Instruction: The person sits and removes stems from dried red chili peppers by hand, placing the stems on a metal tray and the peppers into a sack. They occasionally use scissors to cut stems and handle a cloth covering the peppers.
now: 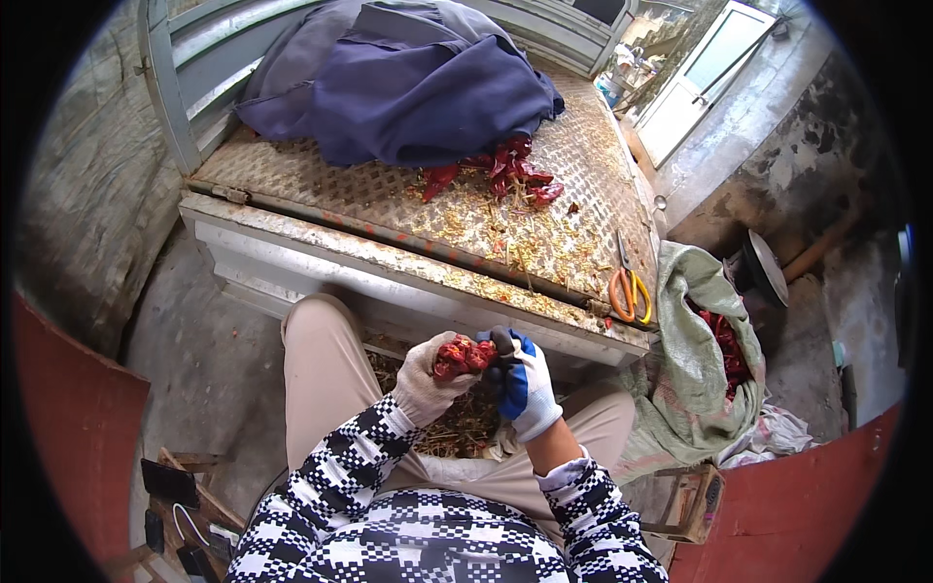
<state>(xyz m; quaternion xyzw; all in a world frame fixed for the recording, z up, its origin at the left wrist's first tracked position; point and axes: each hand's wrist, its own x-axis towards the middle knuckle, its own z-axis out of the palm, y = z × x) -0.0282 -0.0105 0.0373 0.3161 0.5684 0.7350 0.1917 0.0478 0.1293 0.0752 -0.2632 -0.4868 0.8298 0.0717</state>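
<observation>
My left hand (426,382), in a pale knit glove, grips a bunch of dried red chili peppers (461,357) above my lap. Close against the right side of that bunch is my right hand (519,375), in a white and blue coated glove. Its dark fingertips are bent at the peppers, and whether they pinch a stem is too small to see. Below the hands, between my knees, lies a heap of dry stems (455,430). More red chilies (514,171) stick out from under a dark blue cloth (430,95) on the metal truck bed.
Orange- and yellow-handled scissors (628,291) lie at the right corner of the bed (291,175), where yellow seeds are scattered. A green woven sack (674,408) of red chilies stands at my right. A wooden stool (678,503) sits behind it. Phones (169,482) rest at lower left.
</observation>
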